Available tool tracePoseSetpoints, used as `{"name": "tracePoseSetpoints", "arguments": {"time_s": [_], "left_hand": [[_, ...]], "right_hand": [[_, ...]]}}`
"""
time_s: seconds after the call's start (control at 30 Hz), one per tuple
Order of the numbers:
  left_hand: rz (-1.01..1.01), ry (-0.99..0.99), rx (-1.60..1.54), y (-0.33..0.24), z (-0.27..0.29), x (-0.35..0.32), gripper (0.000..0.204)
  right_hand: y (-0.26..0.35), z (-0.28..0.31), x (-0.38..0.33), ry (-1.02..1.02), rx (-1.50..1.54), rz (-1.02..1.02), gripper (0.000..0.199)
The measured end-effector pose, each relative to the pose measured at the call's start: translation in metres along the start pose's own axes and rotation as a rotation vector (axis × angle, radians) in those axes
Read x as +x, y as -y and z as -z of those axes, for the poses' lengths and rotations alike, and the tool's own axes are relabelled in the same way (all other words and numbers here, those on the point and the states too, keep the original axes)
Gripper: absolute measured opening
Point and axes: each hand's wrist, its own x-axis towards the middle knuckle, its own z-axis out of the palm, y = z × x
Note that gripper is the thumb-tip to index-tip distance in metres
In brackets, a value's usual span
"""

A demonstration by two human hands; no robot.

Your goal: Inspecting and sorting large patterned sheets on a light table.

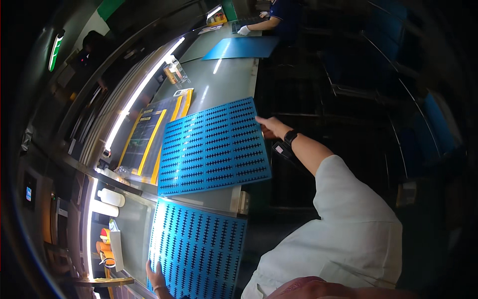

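My right hand [271,127] grips the right edge of a blue perforated panel [214,147], thumb on top and fingers partly hidden beneath. Rows of dark, toothed slots cover the panel, which sits at a slant over the workbench. Nearer to me, a second blue panel [196,244] with the same slot pattern runs down to the lower edge of the view. At its left edge is my left hand [156,278], thumb and finger around the rim; part of that hand is hard to make out. The two panels nearly meet at their adjoining edges.
Yellow-edged frames [144,142] lie left of the far panel. Clear bottles [177,70] stand farther up the grey bench [219,82]. A plain blue sheet [241,48] lies near a gloved co-worker [284,20]. White bottles [110,198] and orange items [105,249] line the left side.
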Motion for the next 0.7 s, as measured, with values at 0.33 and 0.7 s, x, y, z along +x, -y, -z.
{"name": "tracePoseSetpoints", "arguments": {"time_s": [0.33, 0.7], "left_hand": [[-0.349, 0.235, -0.254, -0.201, -0.079, 0.005, 0.043], [-0.297, 0.801, -1.707, -0.327, -0.045, -0.040, 0.092]], "right_hand": [[0.019, -0.023, -0.056, 0.418, 0.808, 0.086, 0.020], [0.100, 0.054, -0.202, 0.221, -0.075, 1.447, 0.022]]}}
